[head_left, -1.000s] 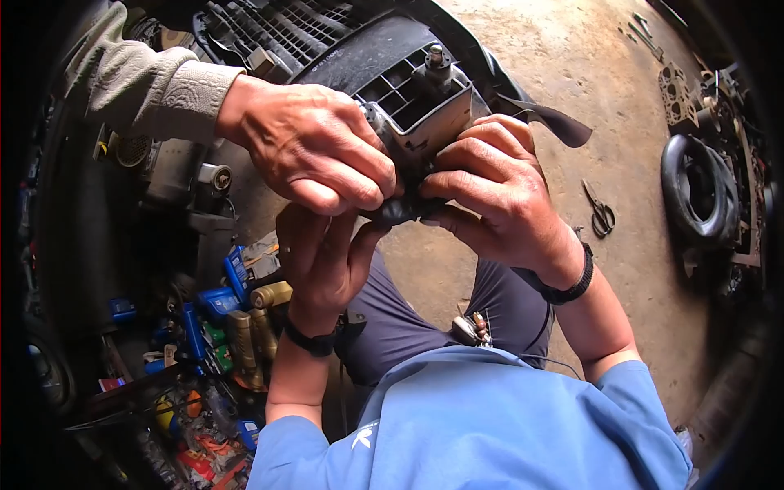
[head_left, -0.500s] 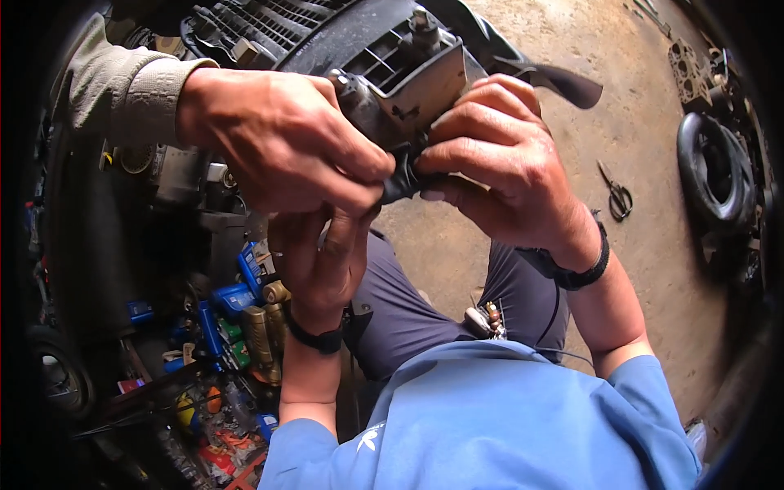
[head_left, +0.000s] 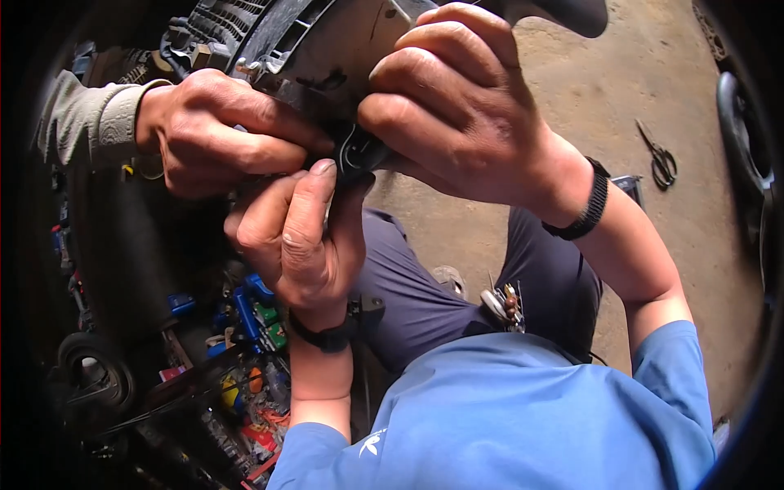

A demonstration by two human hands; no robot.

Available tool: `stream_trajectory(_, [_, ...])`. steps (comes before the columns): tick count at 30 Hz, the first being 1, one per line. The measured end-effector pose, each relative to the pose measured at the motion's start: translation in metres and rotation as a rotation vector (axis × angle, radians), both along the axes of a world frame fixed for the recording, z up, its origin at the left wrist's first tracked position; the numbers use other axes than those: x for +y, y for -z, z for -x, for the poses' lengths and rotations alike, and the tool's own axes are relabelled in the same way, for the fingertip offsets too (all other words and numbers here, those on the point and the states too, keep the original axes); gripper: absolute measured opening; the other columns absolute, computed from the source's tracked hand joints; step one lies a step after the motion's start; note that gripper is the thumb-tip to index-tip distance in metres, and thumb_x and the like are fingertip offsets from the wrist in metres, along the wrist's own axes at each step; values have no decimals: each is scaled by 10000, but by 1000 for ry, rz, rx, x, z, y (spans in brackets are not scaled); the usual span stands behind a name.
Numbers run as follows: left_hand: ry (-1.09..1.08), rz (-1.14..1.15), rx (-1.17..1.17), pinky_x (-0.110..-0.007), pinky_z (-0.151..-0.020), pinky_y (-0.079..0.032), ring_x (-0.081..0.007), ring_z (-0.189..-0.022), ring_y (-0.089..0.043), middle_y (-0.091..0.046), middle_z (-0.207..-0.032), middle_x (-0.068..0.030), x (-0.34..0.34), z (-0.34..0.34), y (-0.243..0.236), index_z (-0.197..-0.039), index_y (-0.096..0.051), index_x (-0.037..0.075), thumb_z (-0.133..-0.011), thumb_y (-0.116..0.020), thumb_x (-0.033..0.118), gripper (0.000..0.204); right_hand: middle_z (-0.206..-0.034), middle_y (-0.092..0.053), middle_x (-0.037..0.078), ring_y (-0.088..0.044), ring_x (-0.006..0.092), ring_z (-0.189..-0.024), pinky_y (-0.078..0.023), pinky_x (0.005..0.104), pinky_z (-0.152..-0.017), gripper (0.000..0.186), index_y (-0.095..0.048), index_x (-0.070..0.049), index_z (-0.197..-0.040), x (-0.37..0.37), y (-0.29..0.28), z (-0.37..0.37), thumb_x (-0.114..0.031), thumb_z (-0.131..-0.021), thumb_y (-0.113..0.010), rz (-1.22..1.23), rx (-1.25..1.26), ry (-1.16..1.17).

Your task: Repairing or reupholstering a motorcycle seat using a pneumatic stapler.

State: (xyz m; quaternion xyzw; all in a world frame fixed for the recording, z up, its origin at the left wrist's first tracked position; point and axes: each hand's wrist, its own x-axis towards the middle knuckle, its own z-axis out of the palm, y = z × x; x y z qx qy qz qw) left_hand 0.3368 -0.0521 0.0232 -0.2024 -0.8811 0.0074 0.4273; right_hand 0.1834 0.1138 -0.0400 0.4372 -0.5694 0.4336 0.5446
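A black rubber-like piece with a curved, shiny rim is at the middle of several fingers. My left hand is closed on its lower left side, thumb and fingertips against the rim. My right hand grips it from the right with curled fingers; most of the fingertips are hidden. Another person's hand, in a light knitted sleeve, reaches in from the left, its fingertips touching the same piece. Just beyond lies a dusty dark plastic housing, partly covered by my right hand.
Scissors lie on the concrete floor to the right, with a black rubber ring farther right. Blue bottles and mixed small parts crowd the lower left, near a small wheel. Keys hang at my waist.
My view has shifted, and the hands and housing now sit higher. My left hand has come out from under the other person's hand, which has moved left. The piece's curved rim now shows.
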Motion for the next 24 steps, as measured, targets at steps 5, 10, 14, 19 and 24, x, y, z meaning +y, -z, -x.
stream_trajectory(5, [-14, -132, -68, -400, -903, -567, -285, -1017, -680, -731, -1141, -91, 15, 1, -4, -1217, -844, 69, -940, -944, 104, 296, -981, -671, 15, -684, 209, -953, -521, 414, -998, 250, -735, -98, -954, 10, -11, 5, -206, -733, -779, 82, 92, 10])
stream_trajectory(10, [-10, -263, -122, -416, -922, -564, -282, -969, -698, -750, -1092, -87, 14, 4, -12, -1151, -842, 60, -957, -916, 84, 208, -1075, -729, 56, -712, 300, -1055, -524, 489, -1061, 375, -785, -124, -1069, 44, -23, -19, -318, -778, -920, -230, -248, -128])
stream_trajectory(14, [40, -360, -248, -320, -857, -560, -201, -910, -667, -751, -1156, -92, 7, 7, -35, -1236, -799, 43, -944, -916, 80, 317, -1070, -735, 54, -712, 298, -1051, -527, 496, -1058, 381, -800, -117, -1075, 40, -27, -24, -314, -778, -933, -226, -297, -196])
stream_trajectory(19, [21, -370, -596, -351, -868, -575, -246, -957, -697, -749, -1237, -158, 5, 12, -81, -1339, -773, 8, -792, -846, -59, 556, -1088, -736, 53, -708, 307, -1097, -514, 500, -1084, 354, -807, -128, -1089, 44, -46, -29, -313, -814, -932, -302, -357, -185])
stream_trajectory(24, [306, -329, -526, -376, -937, -573, -279, -967, -731, -790, -1042, -127, -2, 24, -89, -1122, -861, 18, -738, -730, -157, 441, -1108, -726, 58, -688, 309, -1083, -500, 473, -1056, 398, -803, -137, -1168, 53, -58, -29, -299, -827, -929, -337, -451, -206])
